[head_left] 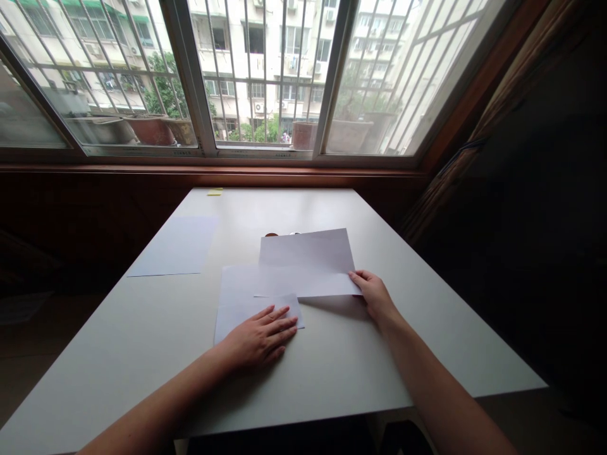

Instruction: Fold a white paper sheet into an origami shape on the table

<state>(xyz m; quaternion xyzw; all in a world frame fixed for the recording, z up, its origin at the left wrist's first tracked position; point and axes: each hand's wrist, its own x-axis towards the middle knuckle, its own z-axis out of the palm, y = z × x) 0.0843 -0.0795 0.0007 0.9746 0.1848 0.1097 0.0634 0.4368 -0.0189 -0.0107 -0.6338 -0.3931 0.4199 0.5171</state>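
Observation:
A white sheet of paper [246,287] lies on the white table [332,366] in front of me. My left hand [260,335] rests flat on its near edge, fingers stretched out and together. My right hand [372,294] pinches the near right corner of a second white sheet [308,259], which is lifted and tilted over the first. Two small round things peek out behind the raised sheet's far edge; I cannot make them out.
Another white sheet [175,246] lies flat at the table's left. A small yellow sticky note [214,192] sits at the far edge by the wooden sill. Barred windows run along the back. A dark curtain hangs to the right.

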